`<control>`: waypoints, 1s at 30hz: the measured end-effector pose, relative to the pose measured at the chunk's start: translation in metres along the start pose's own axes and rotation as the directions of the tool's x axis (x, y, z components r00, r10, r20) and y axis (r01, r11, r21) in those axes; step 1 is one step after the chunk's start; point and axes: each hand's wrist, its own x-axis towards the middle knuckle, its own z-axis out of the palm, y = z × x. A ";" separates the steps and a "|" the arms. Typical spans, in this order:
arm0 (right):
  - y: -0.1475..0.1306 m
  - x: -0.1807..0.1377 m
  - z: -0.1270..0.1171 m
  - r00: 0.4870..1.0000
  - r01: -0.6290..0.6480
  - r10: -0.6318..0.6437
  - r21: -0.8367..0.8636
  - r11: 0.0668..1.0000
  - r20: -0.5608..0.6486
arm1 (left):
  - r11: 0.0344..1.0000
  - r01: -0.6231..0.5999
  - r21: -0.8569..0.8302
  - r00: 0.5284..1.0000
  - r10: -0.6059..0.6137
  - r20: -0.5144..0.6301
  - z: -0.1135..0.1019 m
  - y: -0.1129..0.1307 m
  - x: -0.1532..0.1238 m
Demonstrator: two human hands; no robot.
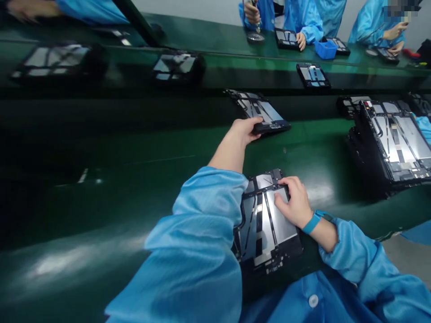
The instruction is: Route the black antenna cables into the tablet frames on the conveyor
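Note:
My left hand [245,130] reaches forward over the green belt and grips the near edge of an opened tablet chassis [261,111], which is tilted up off the belt. My right hand [293,202] lies on a second opened tablet chassis [266,224] right in front of me, fingers curled and pressing on its silver inner plates. A blue band sits on my right wrist [311,223]. Both my arms wear light blue sleeves.
A stack of opened tablets [393,143] stands at the right. More tablets [313,75] ride the far belt. Across the line, other people in blue coats [299,18] work beside a small blue bin [325,49]. The belt surface [117,179] stretches left.

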 end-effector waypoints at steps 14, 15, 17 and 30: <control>-0.010 -0.032 -0.058 0.726 0.687 -0.687 -0.005 0.726 -0.006 | 0.969 0.149 -0.196 0.861 -0.030 0.508 0.076 -0.049 -0.198; -0.011 -0.033 -0.064 0.675 0.735 -0.735 -0.015 0.677 -0.065 | 0.981 0.149 -0.127 0.833 -0.055 0.550 0.081 -0.052 -0.206; -0.012 -0.033 -0.071 0.593 0.780 -0.780 -0.098 0.618 -0.199 | 0.995 0.082 0.049 0.777 -0.095 0.622 0.083 -0.056 -0.215; -0.023 0.001 -0.042 0.943 0.294 -0.311 -0.141 0.945 -0.119 | 0.912 -0.005 0.411 1.000 0.010 -0.011 -0.138 -0.115 -0.225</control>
